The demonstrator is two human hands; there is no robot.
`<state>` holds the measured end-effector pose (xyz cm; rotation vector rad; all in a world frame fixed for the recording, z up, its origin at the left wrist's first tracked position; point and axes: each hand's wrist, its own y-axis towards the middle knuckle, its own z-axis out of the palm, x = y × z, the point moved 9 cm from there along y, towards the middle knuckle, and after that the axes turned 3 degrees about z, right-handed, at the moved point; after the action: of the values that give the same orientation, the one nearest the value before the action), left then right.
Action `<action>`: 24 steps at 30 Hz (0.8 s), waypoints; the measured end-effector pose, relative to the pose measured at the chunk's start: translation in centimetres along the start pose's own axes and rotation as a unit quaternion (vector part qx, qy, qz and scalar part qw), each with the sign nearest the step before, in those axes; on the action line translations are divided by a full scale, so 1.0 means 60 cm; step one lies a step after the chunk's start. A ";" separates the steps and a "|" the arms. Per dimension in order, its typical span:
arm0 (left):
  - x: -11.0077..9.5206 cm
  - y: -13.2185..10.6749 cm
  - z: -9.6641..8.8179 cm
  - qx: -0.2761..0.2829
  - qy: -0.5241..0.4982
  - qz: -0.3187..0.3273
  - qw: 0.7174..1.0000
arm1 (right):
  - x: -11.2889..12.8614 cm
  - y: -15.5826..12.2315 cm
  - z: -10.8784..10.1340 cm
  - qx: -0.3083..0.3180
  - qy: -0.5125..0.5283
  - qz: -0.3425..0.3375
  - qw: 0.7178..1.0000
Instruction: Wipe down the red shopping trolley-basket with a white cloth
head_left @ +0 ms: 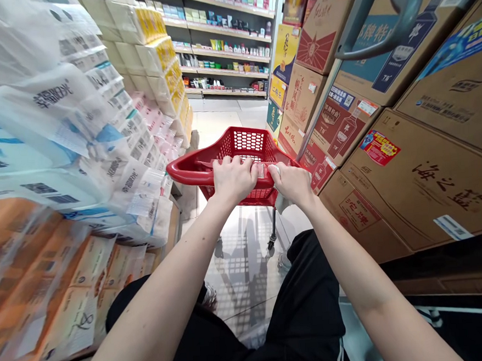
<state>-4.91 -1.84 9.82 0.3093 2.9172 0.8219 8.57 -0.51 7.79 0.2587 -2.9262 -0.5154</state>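
A red plastic shopping cart (191,177) stands directly in front of me, its perforated basket facing away down the aisle. My left hand (233,180) is closed over the middle of the cart's handle. Beside it, my right hand (291,183) wraps the handle's right part. A pale, soft-looking item (282,200) hangs under my right hand; I cannot make out what it is or whether the hand grips it too. The inside of the basket is mostly hidden behind the hands and handle.
Stacks of wrapped tissue packs (76,131) rise close on the left. Cardboard cartons (422,179) are piled along the right, with a grey metal handle (380,50) in front of them. Shelves of small boxes and bottles (226,36) span the far end. Tiled floor (245,246) runs between.
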 end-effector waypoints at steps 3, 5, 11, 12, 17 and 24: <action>0.008 0.003 0.003 0.025 -0.002 0.006 1.000 | -0.004 0.028 0.009 0.042 0.004 -0.014 0.999; 0.020 0.007 0.007 0.054 -0.013 0.022 0.998 | -0.006 0.039 0.014 0.068 0.011 -0.030 0.997; 0.084 0.012 0.019 0.106 -0.018 0.001 0.994 | -0.004 0.016 0.004 0.010 0.007 -0.046 0.999; 0.089 0.011 0.019 0.102 -0.008 -0.005 0.995 | 0.001 0.005 -0.002 -0.021 0.005 -0.046 0.999; 0.085 0.005 0.018 0.084 0.018 -0.010 0.996 | 0.035 -0.026 -0.018 -0.118 0.008 -0.022 0.993; 0.077 0.001 0.016 0.076 0.013 -0.017 0.997 | 0.030 0.032 0.008 0.020 0.041 0.112 0.993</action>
<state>-9.28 -0.30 8.87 0.2629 3.0062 0.6057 6.46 1.06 8.22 -0.0430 -2.8397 -0.4038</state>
